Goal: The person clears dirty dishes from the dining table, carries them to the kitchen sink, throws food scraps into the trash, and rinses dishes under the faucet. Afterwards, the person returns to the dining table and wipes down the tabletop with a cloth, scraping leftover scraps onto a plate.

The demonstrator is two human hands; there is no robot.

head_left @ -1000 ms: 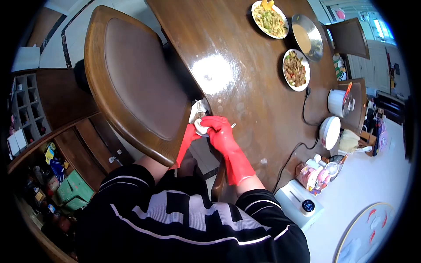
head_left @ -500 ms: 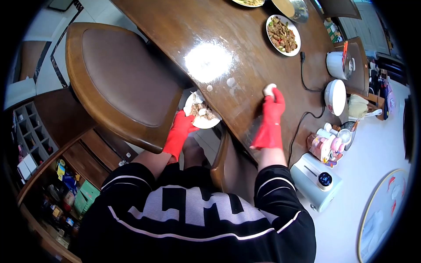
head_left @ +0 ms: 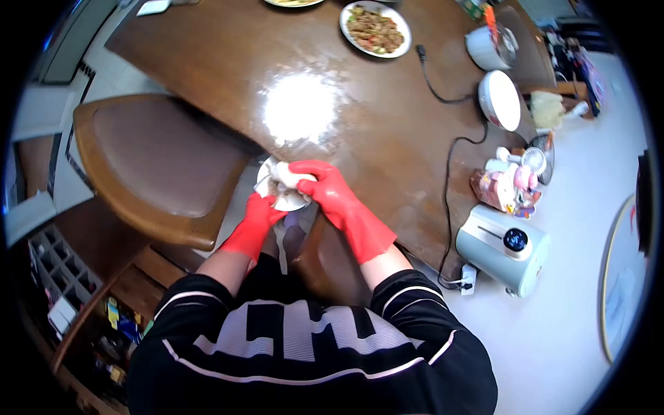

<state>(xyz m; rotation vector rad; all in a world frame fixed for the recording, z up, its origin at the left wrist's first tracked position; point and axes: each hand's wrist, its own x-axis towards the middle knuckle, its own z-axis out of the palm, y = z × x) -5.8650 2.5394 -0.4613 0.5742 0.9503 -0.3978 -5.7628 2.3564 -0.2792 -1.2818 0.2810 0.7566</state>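
Note:
Both my hands wear red rubber gloves. My left hand grips a white plate by its near rim, just off the table's edge. On the plate lie scraps and crumpled white bits, partly covered by my right hand. My right hand is closed around a white wad, tissue or cloth, held at the plate's far side. Whether the wad touches the scraps cannot be made out.
The brown table carries a plate of cooked meat, a white bowl, a pot and a black cord. A pale green appliance stands at right. Chairs border the left edge.
My right hand has moved left across the table, bringing the white wad from the tabletop to the plate. My left hand still holds the plate. The view has shifted.

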